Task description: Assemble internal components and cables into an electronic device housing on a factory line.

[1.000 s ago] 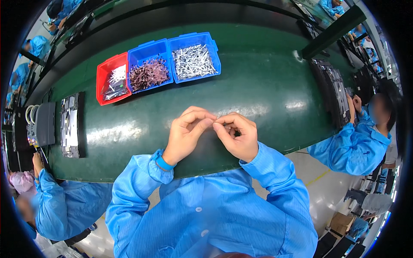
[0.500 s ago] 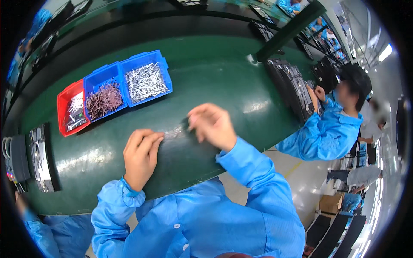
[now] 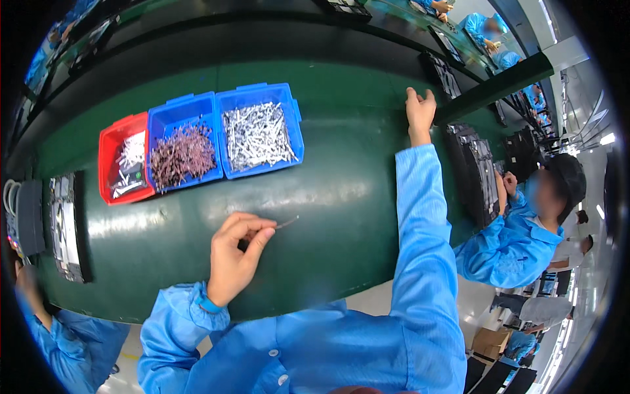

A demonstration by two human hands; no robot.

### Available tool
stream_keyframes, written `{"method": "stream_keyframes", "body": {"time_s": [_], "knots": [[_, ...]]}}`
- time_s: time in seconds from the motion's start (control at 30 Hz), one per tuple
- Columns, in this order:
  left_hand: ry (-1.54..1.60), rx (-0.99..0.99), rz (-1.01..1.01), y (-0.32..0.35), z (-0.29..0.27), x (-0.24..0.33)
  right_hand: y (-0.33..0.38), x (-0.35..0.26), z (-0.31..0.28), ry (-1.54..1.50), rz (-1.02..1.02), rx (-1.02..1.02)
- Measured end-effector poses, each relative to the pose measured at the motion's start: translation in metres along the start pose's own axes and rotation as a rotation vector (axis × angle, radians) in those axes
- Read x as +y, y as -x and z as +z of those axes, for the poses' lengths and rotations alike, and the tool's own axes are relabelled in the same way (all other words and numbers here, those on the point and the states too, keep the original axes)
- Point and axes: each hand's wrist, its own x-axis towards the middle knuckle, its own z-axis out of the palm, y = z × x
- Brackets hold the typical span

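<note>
Thin pin (image 3: 287,222) — long axis rightward, slightly up

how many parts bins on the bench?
3, side by side at the far left: red bin, middle blue bin, right blue bin. None seem hidden.

Factory assembly line — green workbench (image 3: 354,177), parts bins (image 3: 259,134), blue-coated workers (image 3: 518,243)

Hands parted — right hand (image 3: 420,110) stretched to table's far edge.
</note>
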Motion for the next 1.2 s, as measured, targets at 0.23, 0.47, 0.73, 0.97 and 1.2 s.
{"method": "stream_keyframes", "body": {"time_s": [0.23,0.47,0.73,0.97,1.2], "knots": [[-0.155,0.007,0.002,0.0,-0.009,0.003,-0.073,0.006,0.059,0.039,0.355,0.433],[-0.133,0.054,0.038,-0.01,-0.001,-0.002,-0.159,0.094,0.037,-0.303,0.528,0.716],[-0.132,0.103,0.114,-0.009,0.01,-0.005,-0.09,-0.025,0.036,-1.176,0.721,0.043],[0.015,0.133,0.047,0.003,0.002,-0.014,0.142,-0.163,-0.001,-0.925,0.656,-0.188],[0.257,0.111,0.007,0.007,-0.005,-0.012,0.357,-0.187,-0.179,-0.789,0.88,-0.616]]}}
